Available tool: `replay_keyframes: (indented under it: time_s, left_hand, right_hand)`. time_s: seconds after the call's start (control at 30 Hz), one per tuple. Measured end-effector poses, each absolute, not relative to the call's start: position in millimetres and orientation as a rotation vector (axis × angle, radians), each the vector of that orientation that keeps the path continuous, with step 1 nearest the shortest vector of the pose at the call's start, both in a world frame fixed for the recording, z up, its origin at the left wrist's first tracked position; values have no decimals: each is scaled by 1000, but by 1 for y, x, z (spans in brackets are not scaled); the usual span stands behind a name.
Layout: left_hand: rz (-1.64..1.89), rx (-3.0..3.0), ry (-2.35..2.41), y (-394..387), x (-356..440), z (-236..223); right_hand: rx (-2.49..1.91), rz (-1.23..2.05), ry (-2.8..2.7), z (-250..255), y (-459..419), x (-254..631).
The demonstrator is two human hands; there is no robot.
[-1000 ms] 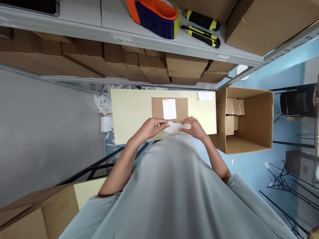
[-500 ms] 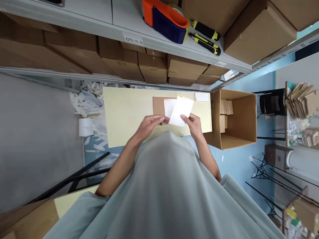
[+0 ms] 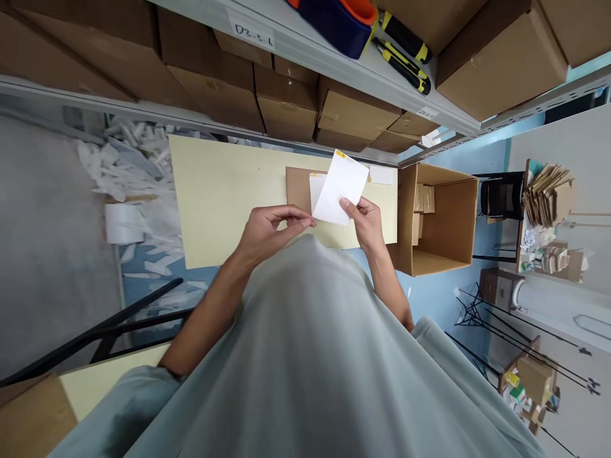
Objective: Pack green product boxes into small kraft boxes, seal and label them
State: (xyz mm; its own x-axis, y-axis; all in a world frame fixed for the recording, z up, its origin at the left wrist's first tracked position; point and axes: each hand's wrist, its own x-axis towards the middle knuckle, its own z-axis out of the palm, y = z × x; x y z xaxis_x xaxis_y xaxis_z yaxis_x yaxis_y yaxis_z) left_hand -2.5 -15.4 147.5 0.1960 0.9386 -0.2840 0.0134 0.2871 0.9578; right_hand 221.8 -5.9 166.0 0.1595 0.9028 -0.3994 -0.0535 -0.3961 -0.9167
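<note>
In the head view, my right hand (image 3: 365,222) grips a white paper label (image 3: 341,187) at its lower right, with the thumb across its face. The label is tilted and has a small yellow mark at its top left corner. My left hand (image 3: 277,230) is pinched closed at the label's lower left corner, fingertips together. Partly hidden behind the label, another white sheet (image 3: 316,184) with a yellow mark lies on a flat brown cardboard piece (image 3: 298,187). Both rest on the pale yellow tabletop (image 3: 229,197).
A small white pad (image 3: 382,175) lies at the table's back right. An open carton (image 3: 449,219) with small boxes stands right of the table. Above, a shelf (image 3: 305,44) holds a tape dispenser (image 3: 341,28) and cutters (image 3: 405,65). A paper roll (image 3: 124,223) and scraps are left.
The label was low and tilted flat between both hands; it has been raised upright in my right hand. My left fingers have closed at its corner. The view has shifted.
</note>
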Motion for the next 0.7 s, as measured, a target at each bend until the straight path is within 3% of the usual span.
replay_keyframes:
  time_s: [0.47,0.7]
  left_hand:
    - [913,1058,1221,-17,7,149]
    - [928,1095,1231,-19,16,144]
  right_hand:
    - [-1577,1412,-881,168,-1,227]
    - [-1729,1368,-1093,142,-3,229]
